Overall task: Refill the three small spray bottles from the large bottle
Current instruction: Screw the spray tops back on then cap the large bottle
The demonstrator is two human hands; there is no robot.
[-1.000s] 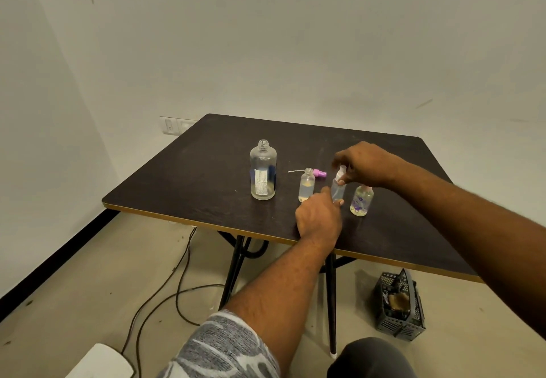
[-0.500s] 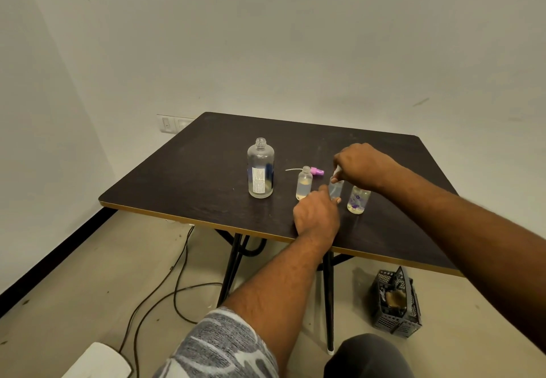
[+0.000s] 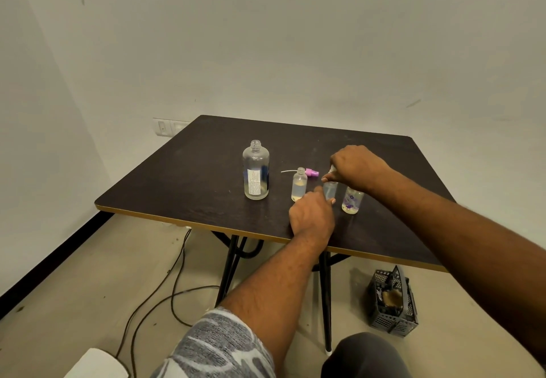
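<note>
Bottles stand upright in a row on the dark table (image 3: 189, 177), the large bottle (image 3: 256, 171) leftmost with its open neck pointing up. The middle small bottle (image 3: 330, 190), long axis vertical, sits between the hands: the left hand (image 3: 311, 216) curls round its lower body, and the right hand (image 3: 359, 166) pinches the white spray cap (image 3: 331, 170) at its top.

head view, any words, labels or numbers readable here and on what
No text can be read.
On the large bottle, a white label: lines of print, too small to read.
On the right small bottle: purple print, blurred, no letters legible.
</note>
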